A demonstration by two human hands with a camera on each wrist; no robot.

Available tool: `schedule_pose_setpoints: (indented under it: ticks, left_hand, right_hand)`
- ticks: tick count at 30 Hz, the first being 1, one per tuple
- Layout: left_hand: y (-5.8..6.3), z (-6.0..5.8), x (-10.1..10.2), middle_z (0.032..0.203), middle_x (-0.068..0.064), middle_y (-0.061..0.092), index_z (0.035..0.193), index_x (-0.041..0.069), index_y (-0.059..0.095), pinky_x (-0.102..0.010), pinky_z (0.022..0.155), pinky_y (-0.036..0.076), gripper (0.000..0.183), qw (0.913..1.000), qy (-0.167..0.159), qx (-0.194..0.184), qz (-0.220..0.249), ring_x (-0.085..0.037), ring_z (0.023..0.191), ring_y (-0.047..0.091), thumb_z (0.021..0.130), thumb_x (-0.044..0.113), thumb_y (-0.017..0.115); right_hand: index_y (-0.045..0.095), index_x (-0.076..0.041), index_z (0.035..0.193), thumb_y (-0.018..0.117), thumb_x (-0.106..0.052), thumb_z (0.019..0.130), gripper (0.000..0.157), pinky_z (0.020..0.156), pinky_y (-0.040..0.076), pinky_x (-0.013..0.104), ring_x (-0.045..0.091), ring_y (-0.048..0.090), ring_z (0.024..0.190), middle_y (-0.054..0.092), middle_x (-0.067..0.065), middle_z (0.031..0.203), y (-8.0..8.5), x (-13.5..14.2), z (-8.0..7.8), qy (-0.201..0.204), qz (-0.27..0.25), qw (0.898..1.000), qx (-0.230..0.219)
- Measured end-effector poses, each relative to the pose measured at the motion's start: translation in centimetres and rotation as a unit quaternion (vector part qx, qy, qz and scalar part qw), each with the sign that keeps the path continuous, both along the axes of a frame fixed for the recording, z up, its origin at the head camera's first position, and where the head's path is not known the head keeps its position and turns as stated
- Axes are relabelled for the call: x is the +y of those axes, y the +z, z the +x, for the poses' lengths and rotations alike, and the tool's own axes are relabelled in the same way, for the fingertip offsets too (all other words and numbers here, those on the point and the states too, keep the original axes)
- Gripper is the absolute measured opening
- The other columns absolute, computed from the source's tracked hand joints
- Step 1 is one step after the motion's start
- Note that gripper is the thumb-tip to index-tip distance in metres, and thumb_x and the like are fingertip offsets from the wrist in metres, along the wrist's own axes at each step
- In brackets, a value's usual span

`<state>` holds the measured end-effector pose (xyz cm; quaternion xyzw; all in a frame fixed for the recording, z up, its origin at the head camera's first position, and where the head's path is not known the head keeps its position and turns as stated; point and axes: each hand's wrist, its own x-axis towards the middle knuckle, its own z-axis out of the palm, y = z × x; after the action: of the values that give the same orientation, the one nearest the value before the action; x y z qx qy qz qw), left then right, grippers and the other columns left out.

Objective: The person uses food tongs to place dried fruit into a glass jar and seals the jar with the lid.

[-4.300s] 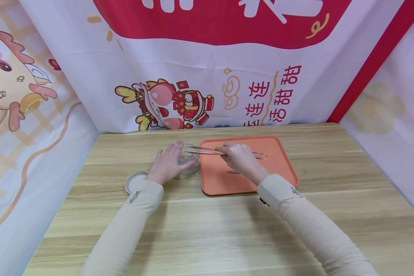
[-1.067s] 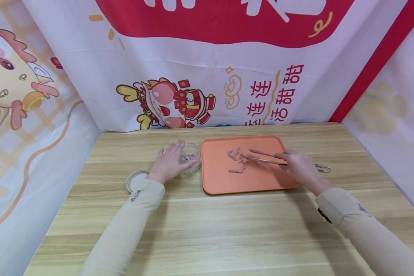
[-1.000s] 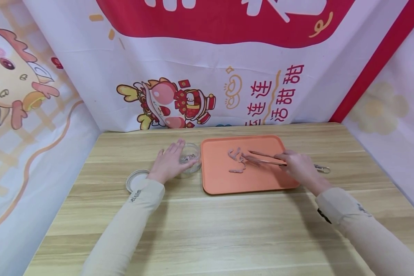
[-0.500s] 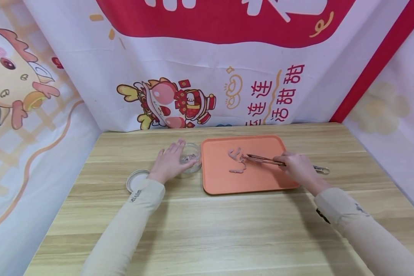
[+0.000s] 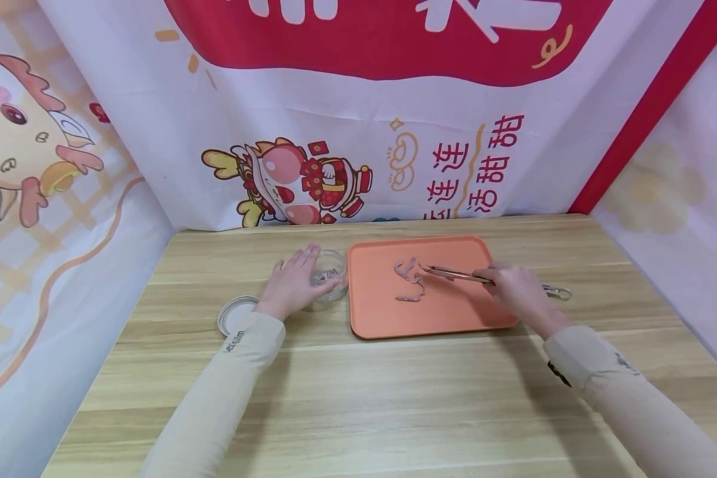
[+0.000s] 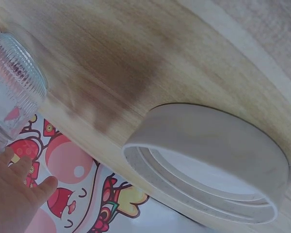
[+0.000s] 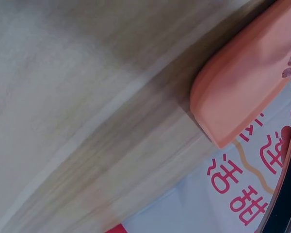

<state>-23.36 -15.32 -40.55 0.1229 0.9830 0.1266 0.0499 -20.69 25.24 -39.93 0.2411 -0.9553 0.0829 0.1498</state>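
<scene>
My left hand (image 5: 293,282) holds the clear glass jar (image 5: 330,292) by its upper part, thumb across the near side. Pinkish-grey bits lie inside the jar. In the left wrist view the ribbed jar (image 6: 17,73) shows at the edge, with fingers of the left hand (image 6: 14,189) at its rim. My right hand (image 5: 516,292) grips metal tongs (image 5: 460,274), their arms squeezed together. The tong tips are over the orange tray (image 5: 382,318), right at several pinkish-grey, meat-like strips (image 5: 409,297). In the right wrist view the tongs (image 7: 286,194) have a dark handle.
A round white lid (image 5: 234,317) lies left of the jar, partly behind the left forearm; it is large in the left wrist view. The wooden table (image 5: 358,405) ends at a printed cloth backdrop (image 5: 358,153), with cloth walls at both sides.
The tongs went from the jar's mouth rightward to the strips on the tray. About a second ago their arms were apart; now they are together. My left hand has stayed at the jar.
</scene>
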Motion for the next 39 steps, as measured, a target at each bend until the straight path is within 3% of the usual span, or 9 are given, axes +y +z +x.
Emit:
schedule_pose_setpoints:
  ticks: [6,11,22,26,32,39]
  left_hand:
    - [0.0,0.0,-0.1,0.163,-0.007,0.012,0.154,0.011,0.014,-0.061,0.119,0.012,0.095,1.0,-0.002,0.0,-0.001,-0.031,0.149,0.017,0.087,0.074,0.038]
    - [-0.1,-0.1,-0.1,0.162,-0.007,0.013,0.154,0.011,0.015,-0.061,0.118,0.014,0.095,1.0,-0.003,0.003,-0.004,-0.032,0.149,0.019,0.087,0.074,0.038]
    - [-0.1,-0.2,-0.1,0.162,-0.007,0.013,0.155,0.012,0.014,-0.061,0.118,0.015,0.096,1.0,-0.003,0.001,-0.007,-0.032,0.149,0.018,0.086,0.075,0.036]
    - [-0.1,-0.2,-0.1,0.163,-0.006,0.012,0.155,0.013,0.013,-0.061,0.118,0.014,0.096,1.0,-0.001,-0.003,-0.005,-0.032,0.149,0.018,0.086,0.075,0.037]
    - [-0.1,-0.3,-0.1,0.163,-0.007,0.011,0.155,0.012,0.012,-0.061,0.118,0.014,0.096,1.0,-0.002,-0.004,-0.004,-0.032,0.149,0.018,0.087,0.074,0.038]
    - [-0.1,-0.3,-0.1,0.162,-0.008,0.013,0.154,0.012,0.014,-0.061,0.118,0.013,0.095,1.0,-0.002,-0.003,0.0,-0.032,0.148,0.019,0.087,0.073,0.04]
  right_hand:
    - [0.074,-0.006,0.098,0.073,0.003,0.076,0.024,0.053,0.053,0.04,0.021,0.062,0.06,0.067,0.01,0.079,1.0,0.0,-0.2,0.005,-0.01,0.999,0.031]
    - [0.074,-0.005,0.098,0.072,0.005,0.075,0.025,0.049,0.049,0.037,0.017,0.054,0.052,0.064,0.008,0.073,2.4,-0.3,-0.5,0.009,-0.024,0.999,0.047]
    - [0.074,-0.008,0.103,0.074,0.002,0.076,0.03,0.052,0.051,0.044,0.027,0.066,0.063,0.071,0.011,0.083,5.1,-2.1,-1.3,0.027,-0.057,0.993,0.104]
    - [0.074,-0.009,0.103,0.073,0.0,0.079,0.026,0.053,0.052,0.042,0.026,0.067,0.065,0.071,0.01,0.084,6.1,-3.3,-1.4,0.022,-0.045,0.994,0.095]
    - [0.074,-0.012,0.105,0.073,-0.002,0.08,0.027,0.06,0.056,0.043,0.027,0.071,0.08,0.074,0.011,0.096,6.8,-5.2,-1.5,0.021,-0.031,0.995,0.091]
    - [0.074,-0.011,0.106,0.073,-0.004,0.08,0.026,0.059,0.056,0.041,0.026,0.072,0.082,0.074,0.009,0.099,7.3,-7.8,-1.6,0.05,-0.031,0.994,0.097]
